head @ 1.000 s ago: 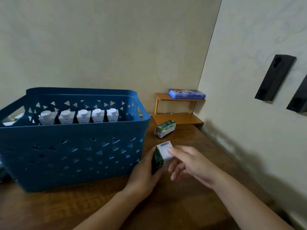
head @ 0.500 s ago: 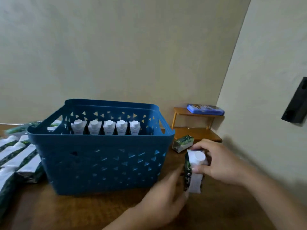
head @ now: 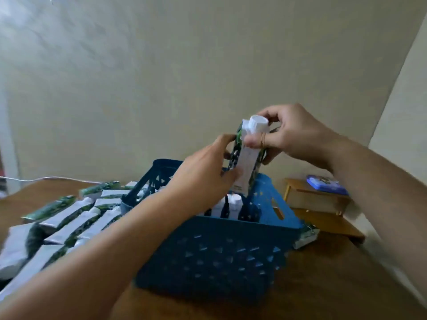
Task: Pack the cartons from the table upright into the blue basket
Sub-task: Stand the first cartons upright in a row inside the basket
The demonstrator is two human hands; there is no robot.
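both hands hold one carton (head: 247, 158) upright above the blue basket (head: 215, 252), near its 1 o'clock corner. the right hand (head: 293, 137) pinches it just under the white cap, the left hand (head: 205, 176) grips its lower side. more cartons (head: 69, 225) lie flat on the table (head: 323, 285) at the basket's 9 o'clock.

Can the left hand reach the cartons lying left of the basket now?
Probably not at once: the left hand grips the raised carton over the blue basket; otherwise, the lying cartons are unobstructed.
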